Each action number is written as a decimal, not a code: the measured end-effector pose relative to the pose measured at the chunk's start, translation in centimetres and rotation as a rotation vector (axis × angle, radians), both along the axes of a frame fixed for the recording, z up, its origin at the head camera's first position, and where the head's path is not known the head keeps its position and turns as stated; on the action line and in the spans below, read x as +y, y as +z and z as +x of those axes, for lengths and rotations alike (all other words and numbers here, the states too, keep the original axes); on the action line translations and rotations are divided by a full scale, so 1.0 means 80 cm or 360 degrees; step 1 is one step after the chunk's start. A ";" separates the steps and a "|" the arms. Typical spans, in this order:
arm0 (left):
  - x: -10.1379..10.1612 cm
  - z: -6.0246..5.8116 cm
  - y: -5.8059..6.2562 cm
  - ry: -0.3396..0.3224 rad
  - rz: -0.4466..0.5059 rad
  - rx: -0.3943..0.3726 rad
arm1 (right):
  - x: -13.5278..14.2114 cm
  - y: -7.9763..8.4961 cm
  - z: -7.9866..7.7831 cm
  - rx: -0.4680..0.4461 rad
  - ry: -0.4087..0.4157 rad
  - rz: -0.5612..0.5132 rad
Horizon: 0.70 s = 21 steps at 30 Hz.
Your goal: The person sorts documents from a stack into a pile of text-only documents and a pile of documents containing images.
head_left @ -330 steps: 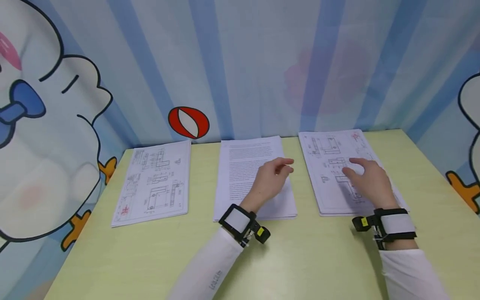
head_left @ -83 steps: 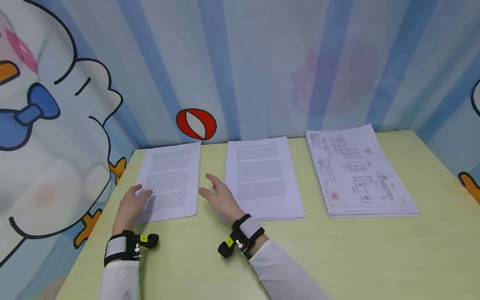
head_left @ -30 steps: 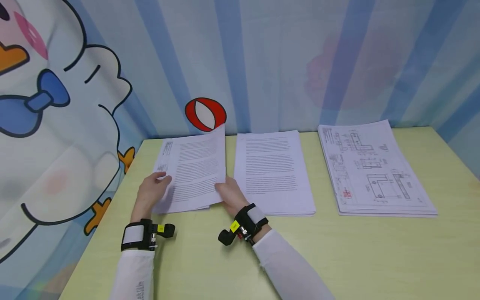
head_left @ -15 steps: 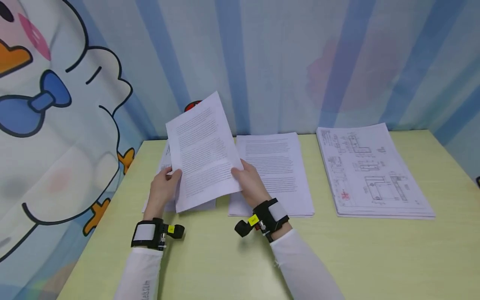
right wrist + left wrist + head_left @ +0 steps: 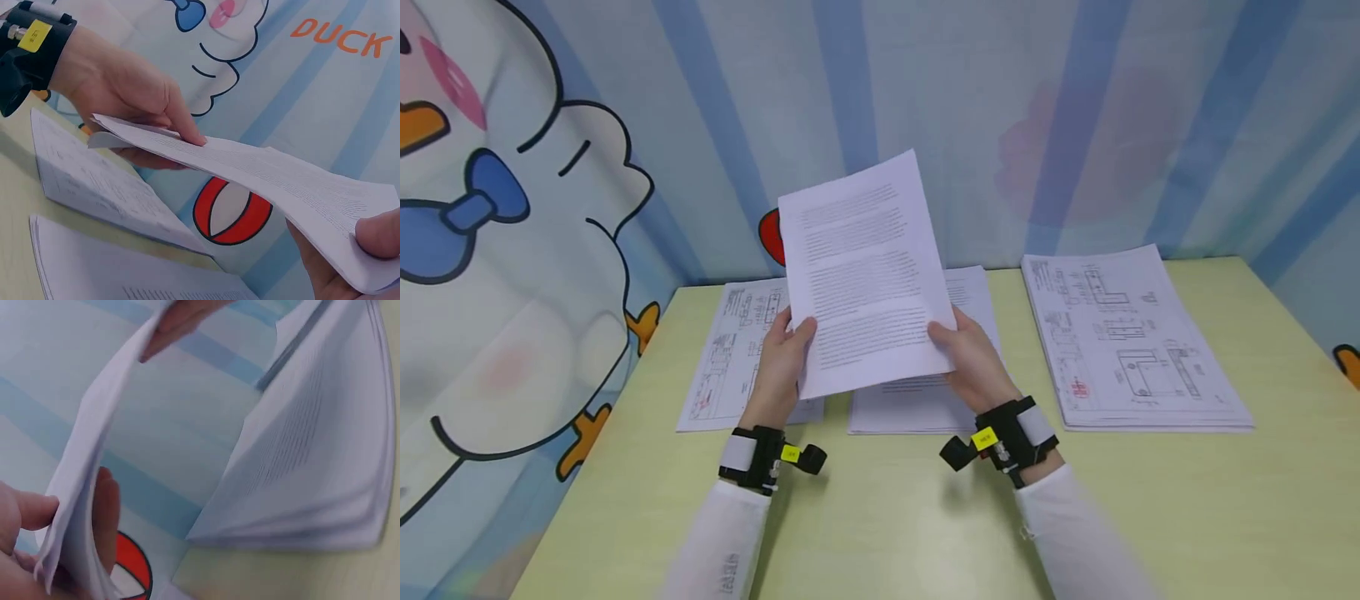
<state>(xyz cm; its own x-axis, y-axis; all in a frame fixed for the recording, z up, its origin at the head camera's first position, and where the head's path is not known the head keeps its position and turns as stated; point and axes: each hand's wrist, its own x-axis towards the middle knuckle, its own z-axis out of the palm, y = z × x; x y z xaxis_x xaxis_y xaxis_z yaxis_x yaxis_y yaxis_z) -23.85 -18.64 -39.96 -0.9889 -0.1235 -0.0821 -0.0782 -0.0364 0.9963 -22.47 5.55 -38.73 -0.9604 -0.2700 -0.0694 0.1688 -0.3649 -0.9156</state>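
Both hands hold a thin sheaf of printed text sheets [image 5: 865,275] up off the table, its face tilted toward me. My left hand [image 5: 781,367] pinches the left edge near the lower corner, thumb on the printed side and fingers behind. At the opposite edge, my right hand [image 5: 981,362] grips in the same way. More than one layer of paper shows between the left thumb and fingers in the left wrist view. The sheaf bows slightly between the hands in the right wrist view. It partly covers the middle stack of text pages [image 5: 910,417] and the left drawing sheets [image 5: 718,367].
A thicker stack of technical drawings [image 5: 1120,350] with a red stamp lies on the right of the pale yellow table [image 5: 880,517]. Behind the table hangs a blue striped curtain [image 5: 955,100] with cartoon prints.
The text sheets lay on the left pile 2.8 s ago. Both hands have since gripped them, lifted them and carried them right toward the middle, uncovering drawing sheets on the left.
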 end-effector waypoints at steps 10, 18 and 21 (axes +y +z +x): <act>0.055 -0.007 -0.013 -0.0177 -0.0395 0.0005 | 0.069 -0.012 0.006 0.0098 -0.0150 0.0656; 0.068 -0.010 -0.031 -0.0322 -0.0719 -0.0032 | 0.103 -0.026 0.002 0.0049 -0.0107 0.1240; 0.068 -0.008 -0.035 -0.0364 -0.0818 -0.0061 | 0.105 -0.029 0.004 0.0111 -0.0073 0.1410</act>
